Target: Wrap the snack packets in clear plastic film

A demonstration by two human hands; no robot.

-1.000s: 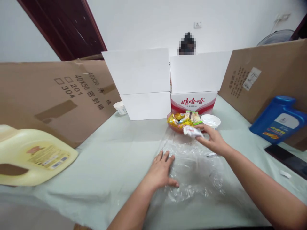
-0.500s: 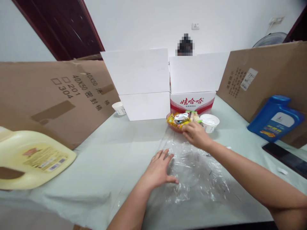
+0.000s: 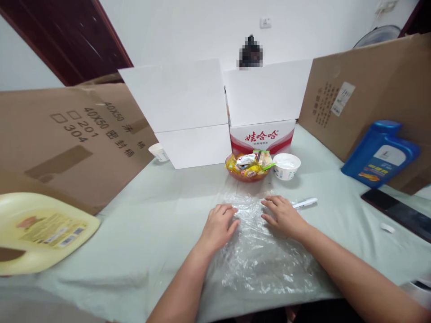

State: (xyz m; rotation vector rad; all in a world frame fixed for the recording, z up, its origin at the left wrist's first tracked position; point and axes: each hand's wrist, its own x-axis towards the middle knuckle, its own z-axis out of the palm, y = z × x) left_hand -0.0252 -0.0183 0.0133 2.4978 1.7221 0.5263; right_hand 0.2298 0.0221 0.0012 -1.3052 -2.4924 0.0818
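A crumpled clear plastic bag (image 3: 262, 260) lies flat on the pale green table (image 3: 151, 224) in front of me. My left hand (image 3: 218, 224) rests on the bag's far left part, fingers spread. My right hand (image 3: 283, 215) lies on its far right part, fingers stretched out and holding nothing. Just beyond the bag stands a red bowl (image 3: 248, 172) heaped with wrapped snacks, a white packet (image 3: 245, 159) on top. A white pen (image 3: 305, 202) lies right of my right hand.
A white paper cup (image 3: 286, 166) stands right of the bowl, another (image 3: 159, 151) at the back left. White and red boxes (image 3: 262, 134) and cardboard sheets wall in the table. A yellow jug (image 3: 43, 231) lies at left, a blue jug (image 3: 380, 152) and a dark phone (image 3: 397, 213) at right.
My right hand carried the white packet to the bowl, left it on top and came back down onto the bag. The left hand stayed on the bag.
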